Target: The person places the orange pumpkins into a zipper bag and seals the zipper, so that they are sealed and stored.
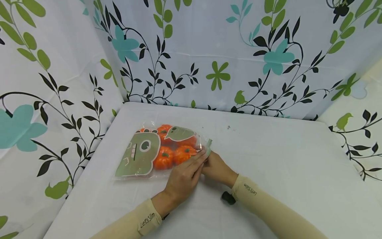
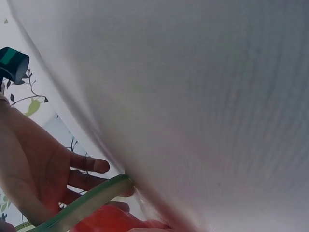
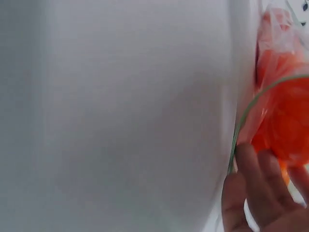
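Observation:
A clear plastic zip bag (image 1: 131,157) with a green cartoon animal print lies on the table, several small orange pumpkins (image 1: 163,158) inside. Its green-edged mouth points right, and both hands meet there. My left hand (image 1: 182,177) holds the mouth from the near side, its fingers stretched along the edge. From the right, my right hand (image 1: 218,167) grips the same end, fingertips partly hidden behind the left. In the left wrist view the green rim (image 2: 87,205) bows apart in front of the right hand's fingers. The right wrist view shows left fingertips against the rim (image 3: 247,110).
The white table (image 1: 286,159) stretches out to the right of the bag. A patterned curtain (image 1: 185,49) rises along its back and sides. A small black device (image 1: 228,198) sits by the right wrist.

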`<action>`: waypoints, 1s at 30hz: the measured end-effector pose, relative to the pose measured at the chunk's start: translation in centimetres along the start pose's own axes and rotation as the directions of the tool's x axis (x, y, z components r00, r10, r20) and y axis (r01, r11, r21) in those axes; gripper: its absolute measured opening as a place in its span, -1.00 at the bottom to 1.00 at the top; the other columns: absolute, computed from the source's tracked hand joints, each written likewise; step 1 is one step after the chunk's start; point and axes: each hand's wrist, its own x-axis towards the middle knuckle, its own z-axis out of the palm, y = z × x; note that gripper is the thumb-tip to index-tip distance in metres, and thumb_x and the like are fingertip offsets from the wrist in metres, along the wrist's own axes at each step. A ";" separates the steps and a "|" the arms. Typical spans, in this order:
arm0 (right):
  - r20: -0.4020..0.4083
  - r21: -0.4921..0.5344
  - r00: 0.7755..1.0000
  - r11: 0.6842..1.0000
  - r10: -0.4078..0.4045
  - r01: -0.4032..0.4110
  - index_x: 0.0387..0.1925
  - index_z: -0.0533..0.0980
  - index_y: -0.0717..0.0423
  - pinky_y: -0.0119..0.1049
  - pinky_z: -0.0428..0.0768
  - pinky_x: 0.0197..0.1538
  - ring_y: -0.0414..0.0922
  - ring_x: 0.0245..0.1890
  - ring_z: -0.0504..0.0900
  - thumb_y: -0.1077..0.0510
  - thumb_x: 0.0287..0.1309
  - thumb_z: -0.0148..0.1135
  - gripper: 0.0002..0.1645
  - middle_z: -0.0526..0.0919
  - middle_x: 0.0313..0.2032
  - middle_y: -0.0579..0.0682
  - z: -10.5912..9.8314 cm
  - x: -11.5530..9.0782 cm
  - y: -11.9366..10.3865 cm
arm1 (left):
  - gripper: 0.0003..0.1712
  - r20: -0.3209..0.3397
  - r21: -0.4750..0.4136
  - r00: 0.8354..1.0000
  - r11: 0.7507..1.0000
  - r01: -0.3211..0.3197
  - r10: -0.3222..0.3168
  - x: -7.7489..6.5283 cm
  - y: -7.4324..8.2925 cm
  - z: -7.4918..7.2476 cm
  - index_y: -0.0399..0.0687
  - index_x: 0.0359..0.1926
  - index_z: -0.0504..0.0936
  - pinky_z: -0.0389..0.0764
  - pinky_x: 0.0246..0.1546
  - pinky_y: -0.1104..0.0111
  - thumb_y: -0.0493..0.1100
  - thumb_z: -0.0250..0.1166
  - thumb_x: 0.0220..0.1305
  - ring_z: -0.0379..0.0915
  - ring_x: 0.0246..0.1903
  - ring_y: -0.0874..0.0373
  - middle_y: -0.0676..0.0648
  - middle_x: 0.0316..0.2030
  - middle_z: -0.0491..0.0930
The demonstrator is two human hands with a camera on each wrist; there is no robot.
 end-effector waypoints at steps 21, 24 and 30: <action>-0.196 0.034 0.979 0.999 0.046 -0.041 0.04 0.63 0.18 -0.27 0.71 -0.13 -0.11 -0.23 0.72 0.36 0.02 0.47 -0.53 0.75 -0.13 0.02 0.4 -0.2 0.3 | -0.47 -0.018 -0.016 1.000 1.000 0.001 -0.001 0.3 0.0 0.6 -0.30 0.19 0.63 0.58 0.12 0.30 -0.40 0.44 0.17 0.57 0.16 0.06 -0.18 0.17 0.62; -0.194 0.025 0.979 0.998 0.054 -0.050 0.04 0.63 0.21 -0.27 0.71 -0.13 -0.09 -0.21 0.72 0.37 0.01 0.47 -0.51 0.75 -0.13 0.05 0.7 -0.1 0.4 | -0.49 -0.012 -0.020 1.000 1.000 0.011 -0.012 0.2 0.0 0.5 -0.30 0.20 0.63 0.57 0.13 0.30 -0.39 0.43 0.19 0.57 0.16 0.06 -0.18 0.17 0.62; -0.115 0.040 0.993 0.999 0.007 -0.002 0.09 0.59 0.24 -0.20 0.70 -0.06 -0.07 -0.14 0.71 0.33 0.15 0.39 -0.57 0.73 -0.06 0.05 0.3 -0.4 0.6 | -0.52 -0.019 -0.025 0.999 0.999 0.046 -0.046 0.2 0.0 0.2 -0.27 0.20 0.64 0.59 0.12 0.31 -0.38 0.40 0.24 0.57 0.15 0.08 -0.16 0.15 0.63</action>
